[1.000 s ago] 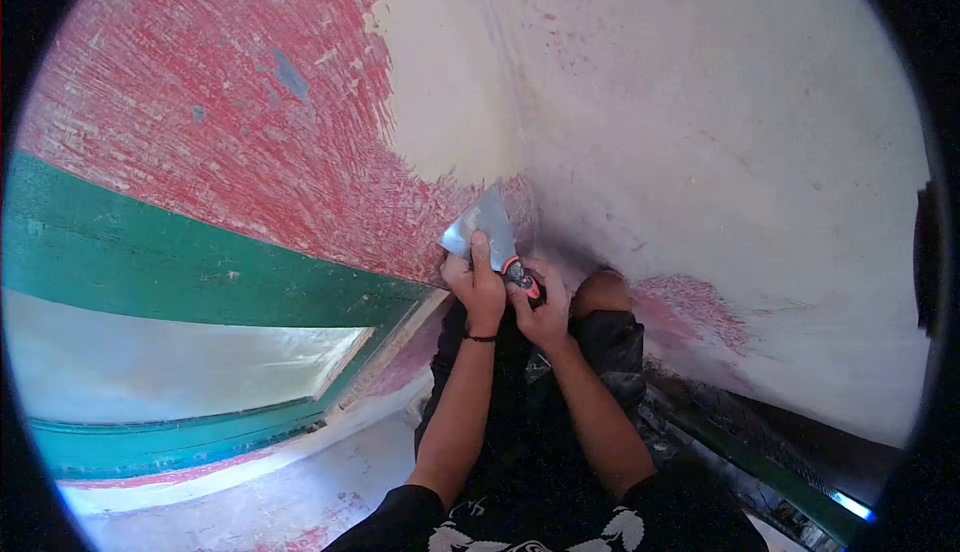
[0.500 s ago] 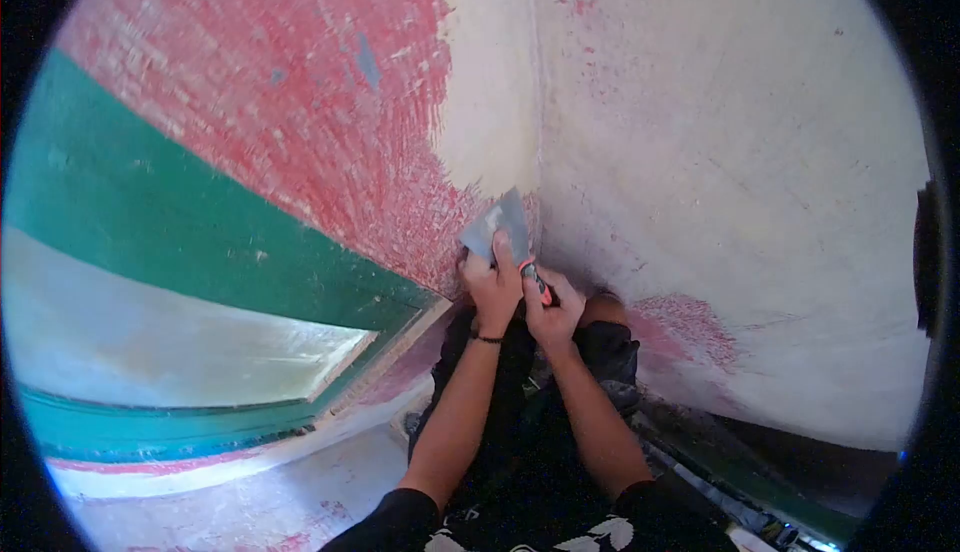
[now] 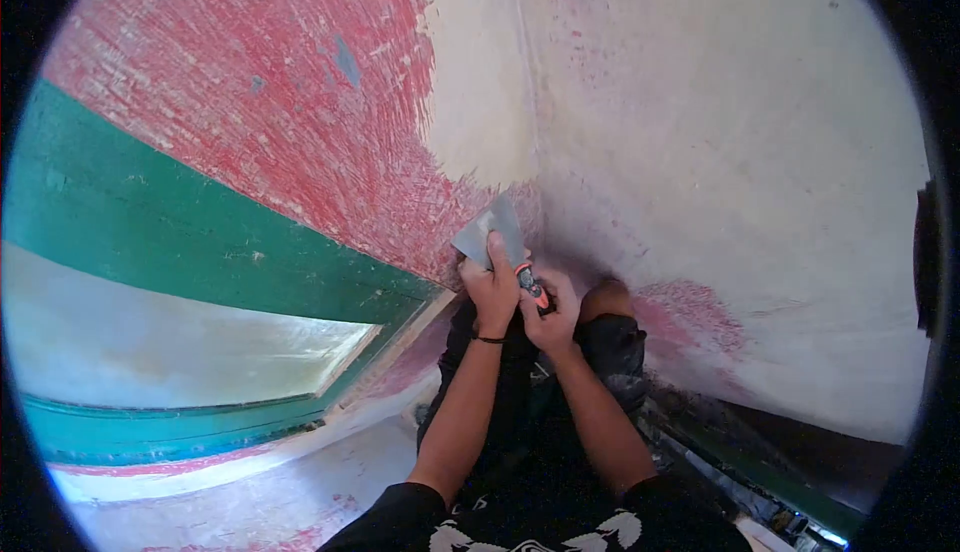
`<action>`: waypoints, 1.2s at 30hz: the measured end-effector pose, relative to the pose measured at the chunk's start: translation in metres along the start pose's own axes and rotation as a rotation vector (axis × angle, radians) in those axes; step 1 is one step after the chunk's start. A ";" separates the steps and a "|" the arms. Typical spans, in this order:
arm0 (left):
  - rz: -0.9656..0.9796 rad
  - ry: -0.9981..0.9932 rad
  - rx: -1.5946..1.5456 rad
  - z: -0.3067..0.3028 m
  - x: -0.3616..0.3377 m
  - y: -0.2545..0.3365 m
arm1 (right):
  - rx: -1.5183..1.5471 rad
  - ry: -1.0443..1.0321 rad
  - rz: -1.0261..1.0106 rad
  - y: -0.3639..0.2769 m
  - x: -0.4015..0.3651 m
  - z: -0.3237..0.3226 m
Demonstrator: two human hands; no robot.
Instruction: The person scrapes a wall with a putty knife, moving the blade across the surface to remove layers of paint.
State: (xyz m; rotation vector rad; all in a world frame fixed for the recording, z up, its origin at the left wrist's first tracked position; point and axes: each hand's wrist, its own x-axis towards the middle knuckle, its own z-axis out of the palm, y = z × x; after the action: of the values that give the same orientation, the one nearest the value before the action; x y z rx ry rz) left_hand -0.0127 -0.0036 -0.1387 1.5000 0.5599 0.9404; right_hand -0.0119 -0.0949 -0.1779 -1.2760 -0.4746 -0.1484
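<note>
A putty knife [image 3: 507,218] with a wide grey blade and a red-and-black handle is held in front of the wall corner, its blade edge pointing up. My left hand [image 3: 490,290] grips the blade near its base, the thumb laid flat along the metal. My right hand [image 3: 551,314] is closed round the handle. Pale smears mark the blade. Behind it the wall [image 3: 290,82] has scratched red paint, with a smooth cream filler patch [image 3: 480,92] running down beside the corner.
On the left, a green frame [image 3: 200,217] surrounds a light panel [image 3: 170,342]. The whitish right wall [image 3: 720,142] carries a scraped red patch [image 3: 690,320] low down. My bent knee [image 3: 606,302] is close to that wall. Dark clutter [image 3: 760,462] lies at its foot.
The view has tilted slightly, so the walls sit a little to the left. Both hands keep their hold on the putty knife, and more of my knee shows.
</note>
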 end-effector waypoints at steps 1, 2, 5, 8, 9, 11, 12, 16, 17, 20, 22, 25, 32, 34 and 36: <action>0.010 0.004 0.013 0.000 0.001 -0.001 | -0.064 -0.030 -0.050 0.004 0.000 -0.003; 0.048 0.009 0.064 -0.001 0.001 -0.003 | -0.131 -0.064 -0.101 0.008 0.000 -0.009; 0.145 0.024 0.161 0.001 0.004 -0.008 | -0.064 -0.101 -0.025 0.021 -0.001 -0.017; 0.227 0.050 0.162 0.008 0.014 -0.011 | 0.003 -0.086 -0.004 0.017 0.012 -0.017; 0.259 0.065 0.164 0.015 0.015 0.011 | 0.027 -0.076 0.006 0.015 0.012 -0.017; 0.283 0.075 0.178 0.017 0.014 0.014 | 0.020 -0.114 0.057 0.016 0.010 -0.023; 0.252 0.086 0.159 0.018 0.011 0.012 | 0.016 -0.131 0.072 0.015 0.012 -0.026; 0.042 0.060 0.065 0.015 -0.003 0.012 | 0.014 -0.131 0.023 0.010 0.008 -0.029; -0.039 0.046 0.041 0.013 -0.004 0.011 | -0.017 -0.118 -0.002 0.011 0.009 -0.029; 0.063 0.075 0.127 0.015 0.000 0.018 | -0.022 -0.138 0.061 0.017 0.010 -0.036; 0.202 0.114 0.160 0.021 0.013 -0.005 | -0.003 -0.124 0.114 0.019 0.017 -0.035; 0.158 0.069 0.104 0.031 0.013 0.009 | 0.035 -0.110 0.154 0.009 0.031 -0.040; 0.049 0.110 0.041 0.016 -0.004 0.011 | -0.032 -0.153 0.014 0.013 0.009 -0.035; -0.037 0.119 -0.085 0.013 -0.007 -0.003 | -0.024 -0.172 0.032 0.006 0.004 -0.033; 0.080 0.081 0.102 0.007 -0.003 -0.019 | -0.069 -0.136 0.045 0.000 0.003 -0.034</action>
State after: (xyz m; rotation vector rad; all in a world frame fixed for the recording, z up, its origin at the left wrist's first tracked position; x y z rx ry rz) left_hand -0.0059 -0.0069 -0.1577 1.5913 0.6177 1.0513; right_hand -0.0001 -0.1263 -0.1836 -1.3687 -0.5609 -0.0398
